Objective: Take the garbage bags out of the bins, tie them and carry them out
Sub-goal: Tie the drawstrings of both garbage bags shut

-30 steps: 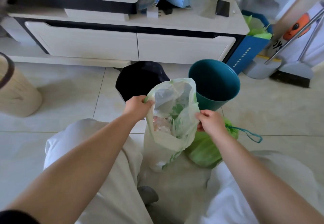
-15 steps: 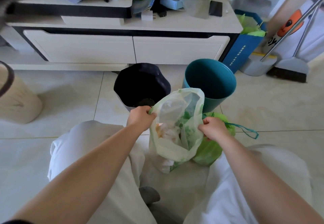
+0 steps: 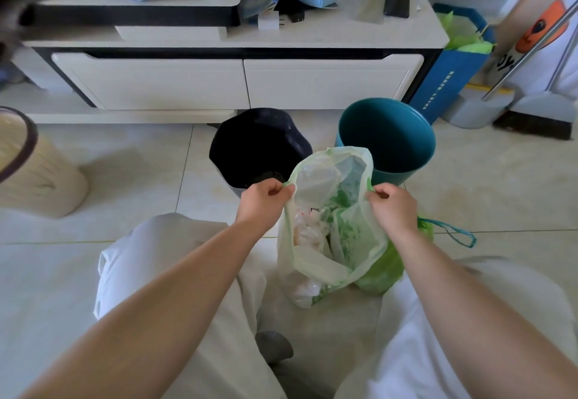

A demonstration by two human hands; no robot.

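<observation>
A translucent pale green garbage bag (image 3: 341,261) full of wrappers stands on the floor between my knees, its mouth held wide. My left hand (image 3: 262,200) pinches the left rim of the bag and my right hand (image 3: 392,206) pinches the right rim. Behind the bag stand a black bin (image 3: 250,145) and a teal bin (image 3: 391,136), both without liners. A second, darker green bag (image 3: 384,270) with a teal drawstring (image 3: 453,233) lies tied on the floor to the right, partly hidden by the open bag.
A white low cabinet (image 3: 244,82) with drawers runs across the back. A beige bin (image 3: 34,167) stands at the left. At the right are a blue box (image 3: 450,86) with green liners, a dustpan and a broom (image 3: 531,117). Pale floor tiles surround me.
Both hands have spread slightly apart, pulling the bag's mouth wider. The camera view has shifted a little.
</observation>
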